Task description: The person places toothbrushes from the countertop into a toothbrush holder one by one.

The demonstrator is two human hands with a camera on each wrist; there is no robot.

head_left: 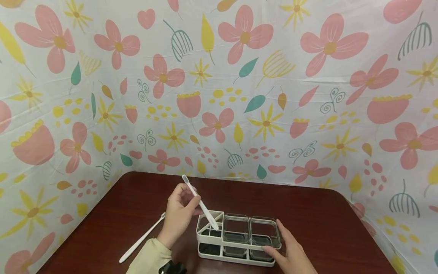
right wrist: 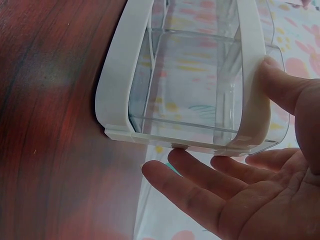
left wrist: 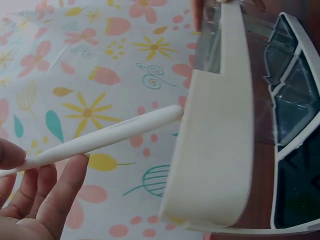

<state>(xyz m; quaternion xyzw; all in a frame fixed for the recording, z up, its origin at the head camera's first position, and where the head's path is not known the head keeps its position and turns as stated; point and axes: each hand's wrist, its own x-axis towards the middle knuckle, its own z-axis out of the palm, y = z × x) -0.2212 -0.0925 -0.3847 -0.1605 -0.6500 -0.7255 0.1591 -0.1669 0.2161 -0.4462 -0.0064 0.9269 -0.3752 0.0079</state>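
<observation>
In the head view my left hand (head_left: 180, 215) pinches a white toothbrush (head_left: 201, 202) between thumb and fingers, bristle end up. Its handle end points down at the divided left section of a white toothbrush holder (head_left: 210, 239). The left wrist view shows the handle (left wrist: 120, 129) beside the holder's upper rim (left wrist: 215, 145); whether the tip is inside cannot be told. At the holder's right end, my right hand (head_left: 291, 249) grips the upper rail. Its thumb (right wrist: 282, 85) presses the front side, and fingers lie by the end. Two clear cups (head_left: 237, 227) sit in the holder.
A second white toothbrush (head_left: 142, 239) lies on the dark brown table (head_left: 325, 217), left of my left forearm. Behind the table and along its left side hangs a floral cloth (head_left: 219, 144). A black band (head_left: 172, 267) is around my left wrist.
</observation>
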